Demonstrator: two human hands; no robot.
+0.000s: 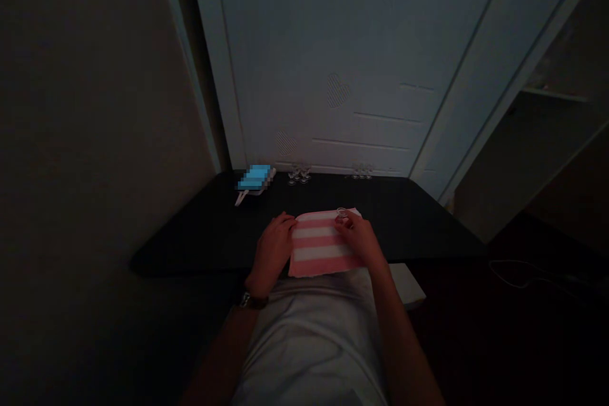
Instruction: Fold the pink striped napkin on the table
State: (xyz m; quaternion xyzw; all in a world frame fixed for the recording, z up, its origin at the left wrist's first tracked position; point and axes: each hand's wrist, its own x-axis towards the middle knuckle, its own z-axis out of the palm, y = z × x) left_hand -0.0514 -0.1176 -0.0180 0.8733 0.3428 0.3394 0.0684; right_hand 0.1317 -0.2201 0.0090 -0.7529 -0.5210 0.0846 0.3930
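Note:
A pink and white striped folded cloth (318, 246) lies on the near part of a black table (200, 235). My left hand (275, 246) rests on the cloth's left edge, fingers curled down along it. My right hand (356, 235) lies on the cloth's right side, with its fingertips pressed together at the far right corner. The room is dark, so I cannot make out whether the fingers pinch the fabric or only press on it. A watch sits on my left wrist.
A blue blurred object (255, 177) with a white strip sits at the table's far left. Two groups of small clear glasses (299, 172) (361, 170) stand along the far edge by a white door. A white flat thing (406, 285) lies beside my right arm.

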